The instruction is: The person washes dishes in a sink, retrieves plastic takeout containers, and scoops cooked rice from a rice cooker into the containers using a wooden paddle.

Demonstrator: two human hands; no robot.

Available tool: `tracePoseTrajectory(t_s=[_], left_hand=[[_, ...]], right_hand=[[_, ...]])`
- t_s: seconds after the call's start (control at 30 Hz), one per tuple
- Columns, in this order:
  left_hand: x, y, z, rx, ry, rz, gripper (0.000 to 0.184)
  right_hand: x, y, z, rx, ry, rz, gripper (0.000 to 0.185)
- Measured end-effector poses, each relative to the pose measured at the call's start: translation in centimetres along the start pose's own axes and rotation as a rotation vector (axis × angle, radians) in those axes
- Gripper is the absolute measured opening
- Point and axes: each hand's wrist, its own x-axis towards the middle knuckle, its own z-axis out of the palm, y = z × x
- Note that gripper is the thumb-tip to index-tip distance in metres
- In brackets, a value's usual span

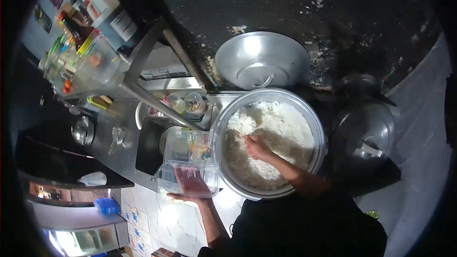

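A large round metal pot (320, 150) full of white rice (285, 123) stands in front of me. My right hand (259, 147) is inside the pot, just over the rice, with its fingers closed around what looks like a utensil handle; the utensil's far end is hard to make out against a brighter mound of rice. To the left of the pot, my left hand (190, 185) supports a clear plastic container (212, 162) with compartments from below. Its palm and fingers show through the plastic, and the container's edge overlaps the pot's rim.
Behind the pot, a metal lid (262, 57) leans against the dark wall. On the right sits another metal pot lid (364, 133). Small tubs (194, 103) and a black pan (151, 145) are at the left, under a metal shelf frame (157, 104) holding bottles and jars.
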Motion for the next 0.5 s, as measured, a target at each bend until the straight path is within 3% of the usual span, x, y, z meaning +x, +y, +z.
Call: tracePoseTrajectory(t_s=[0.2,0.5], left_hand=[[1.1,-1.0,5.6,0.129,-0.032,0.116,0.096],[0.4,-10.5,9.9,0.137,-0.020,-0.158,0.086]], right_hand=[[-7.0,-4.0,-0.8,-0.143,0.036,-0.040,0.039],[-19.4,-13.0,0.5,-0.387,-0.021,-0.092,0.040]])
